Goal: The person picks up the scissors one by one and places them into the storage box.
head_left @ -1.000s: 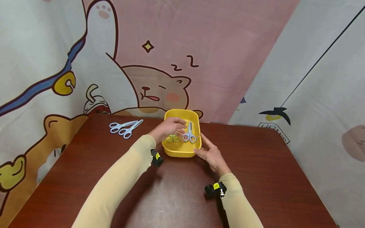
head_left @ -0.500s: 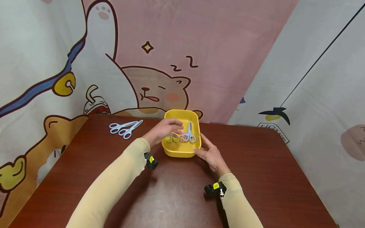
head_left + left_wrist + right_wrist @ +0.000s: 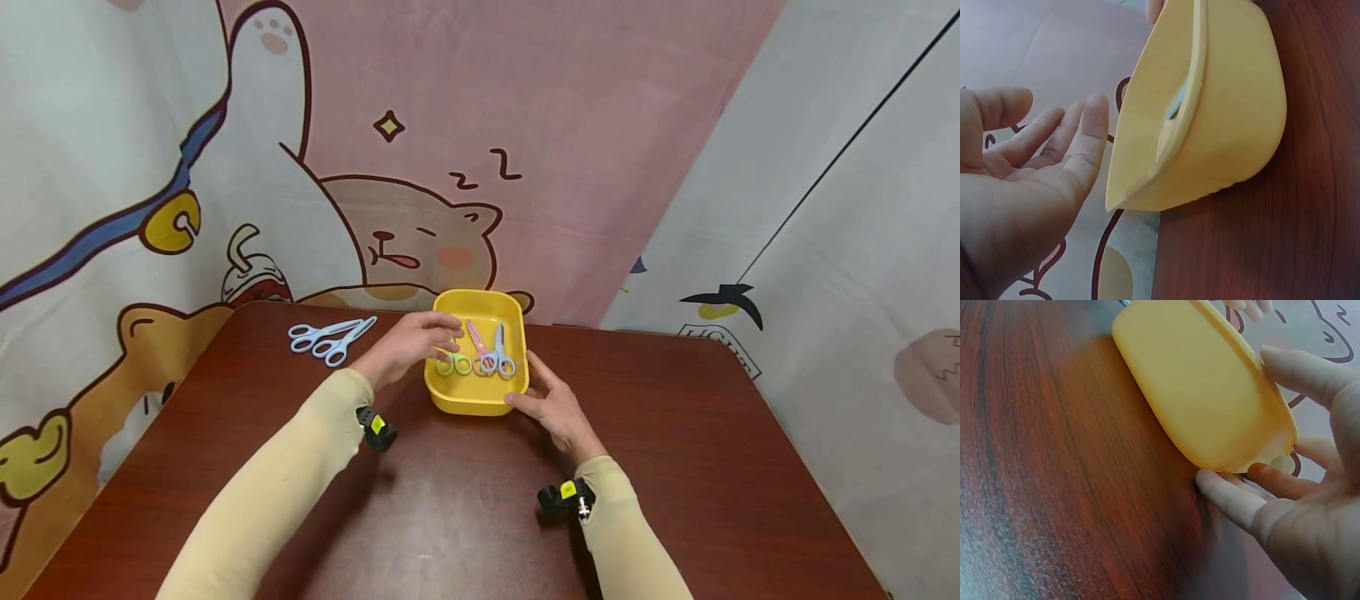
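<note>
A yellow plastic bin [image 3: 472,406] stands on the table near its back edge. Inside it lie green-handled scissors [image 3: 462,365], pink scissors [image 3: 476,335] and blue scissors [image 3: 500,337]. My left hand [image 3: 408,340] hovers at the bin's left rim, fingers loosely bent and holding nothing; it partly hides the green pair. In the left wrist view that hand [image 3: 1029,178] is apart from the bin wall [image 3: 1229,119]. My right hand [image 3: 561,414] holds the bin's near right corner. The right wrist view shows its thumb [image 3: 1300,372] at the rim and fingers [image 3: 1229,497] against the side.
Two pairs of light blue scissors [image 3: 348,335] lie close together on the dark red-brown table [image 3: 465,500], left of the bin. A cartoon-printed cloth [image 3: 570,125] hangs right behind the table's back edge.
My left hand has drawn back leftward from over the middle of the bin to its left rim, uncovering the pink scissors. The right hand stays at the corner.
</note>
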`<state>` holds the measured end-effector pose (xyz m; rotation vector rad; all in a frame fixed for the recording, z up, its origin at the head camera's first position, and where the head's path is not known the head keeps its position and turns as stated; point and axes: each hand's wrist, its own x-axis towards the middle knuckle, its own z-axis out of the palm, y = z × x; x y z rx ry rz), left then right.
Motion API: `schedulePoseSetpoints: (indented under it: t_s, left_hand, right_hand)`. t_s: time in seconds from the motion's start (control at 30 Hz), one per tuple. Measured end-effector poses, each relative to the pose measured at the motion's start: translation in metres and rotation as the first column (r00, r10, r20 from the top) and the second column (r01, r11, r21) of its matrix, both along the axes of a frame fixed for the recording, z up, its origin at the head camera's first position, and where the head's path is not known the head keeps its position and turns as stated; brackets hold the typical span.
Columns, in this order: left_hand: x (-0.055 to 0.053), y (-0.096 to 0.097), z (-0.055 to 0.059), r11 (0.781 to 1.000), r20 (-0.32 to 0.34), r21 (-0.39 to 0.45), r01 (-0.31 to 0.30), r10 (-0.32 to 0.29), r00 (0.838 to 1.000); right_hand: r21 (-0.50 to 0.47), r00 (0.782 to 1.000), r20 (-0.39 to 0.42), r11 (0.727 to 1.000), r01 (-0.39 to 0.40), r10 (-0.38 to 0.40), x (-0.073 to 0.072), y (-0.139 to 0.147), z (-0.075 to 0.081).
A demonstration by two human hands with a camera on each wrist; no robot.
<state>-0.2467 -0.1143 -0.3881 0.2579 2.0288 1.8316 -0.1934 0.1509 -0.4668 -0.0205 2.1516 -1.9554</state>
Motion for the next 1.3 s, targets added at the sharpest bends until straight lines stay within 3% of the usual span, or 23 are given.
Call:
schedulePoseSetpoints:
  t_s: [0.5,0.73,0.97,1.3]
  left_hand:
    - [0.003,-0.03,-0.003,0.998,0.004,0.041,-0.042,0.042,0.999]
    - [0.004,-0.048,-0.008,0.999,-0.019,0.016,-0.05,0.05,0.999]
    - [0.007,-0.065,-0.013,0.998,-0.02,-0.017,-0.065,0.065,0.998]
    - [0.012,-0.095,-0.022,0.994,-0.038,-0.068,-0.087,0.084,0.996]
  right_hand:
    - [0.036,1.0,-0.025,0.999,0.002,-0.001,0.0,-0.005,0.003]
    - [0.085,1.0,-0.02,0.996,0.016,-0.015,-0.001,-0.006,0.002]
    - [0.204,0.998,-0.049,0.977,0.055,-0.046,-0.001,-0.005,0.002]
    - [0.198,0.997,-0.054,0.978,0.058,-0.048,0.0,-0.007,0.005]
